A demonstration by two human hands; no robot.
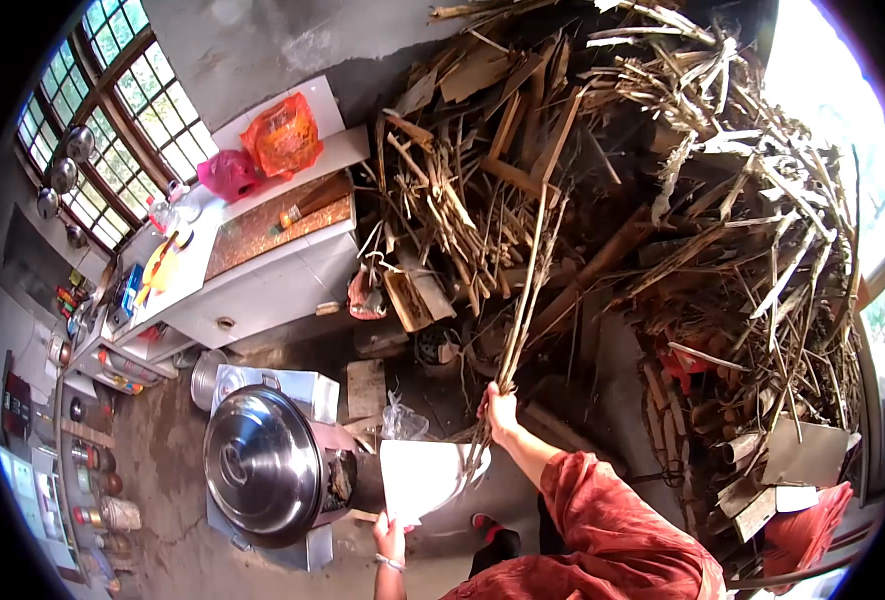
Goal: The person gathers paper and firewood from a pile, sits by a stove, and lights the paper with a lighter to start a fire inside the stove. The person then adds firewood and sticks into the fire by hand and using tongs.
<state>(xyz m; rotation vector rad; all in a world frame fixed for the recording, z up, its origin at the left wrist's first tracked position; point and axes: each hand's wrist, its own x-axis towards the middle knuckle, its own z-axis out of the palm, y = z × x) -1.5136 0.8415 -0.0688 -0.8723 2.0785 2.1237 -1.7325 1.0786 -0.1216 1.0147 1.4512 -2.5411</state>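
My right hand (501, 412) is closed around a bundle of long thin sticks (525, 310), which reach up toward the woodpile and have their lower ends beside a white sheet. My left hand (391, 540), with a band at its wrist, grips the lower corner of that stiff-looking white sheet (423, 478); I cannot tell its material. Left of the sheet, a large lidded steel pot (263, 465) sits on a small stove, whose side opening (341, 480) faces the sheet. Behind the sheet lies a clear plastic bag (403, 418).
A big pile of firewood (603, 230) fills the back and right. At the back left stands a white counter (263, 290) bearing an orange bag (283, 138) and a pink bag (229, 176). A red cloth (808, 525) hangs at lower right.
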